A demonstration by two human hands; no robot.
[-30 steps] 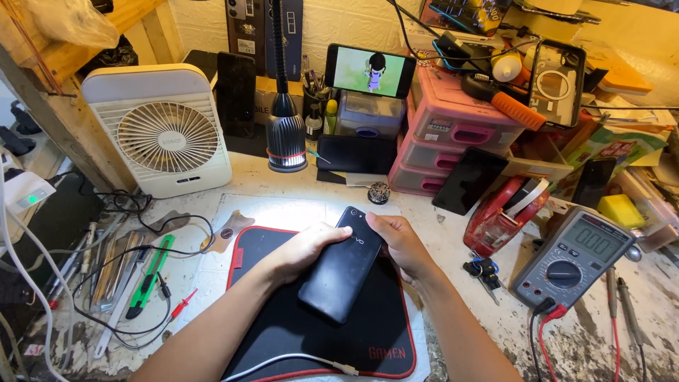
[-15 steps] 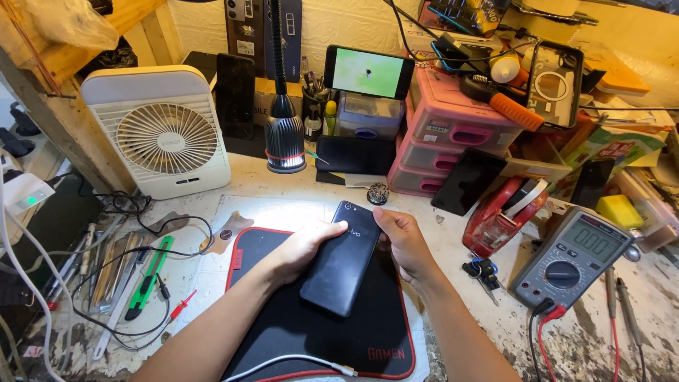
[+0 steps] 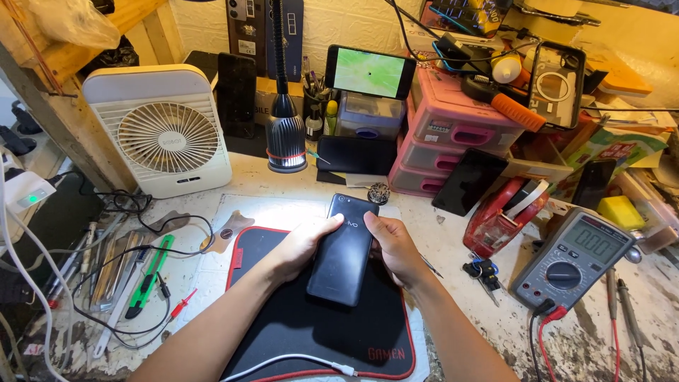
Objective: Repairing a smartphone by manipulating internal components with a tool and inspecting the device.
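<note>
Head view — both hands (image 3: 300,247) (image 3: 395,247) clasp black phone (image 3: 344,249).

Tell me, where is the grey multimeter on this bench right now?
In the head view the multimeter lies at the right of the bench, beside the red tape dispenser and to the right of the right hand holding the black phone.

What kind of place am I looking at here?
Most likely a phone repair bench: both hands hold a black phone over a work mat, beside a multimeter and pink parts drawers.
</note>
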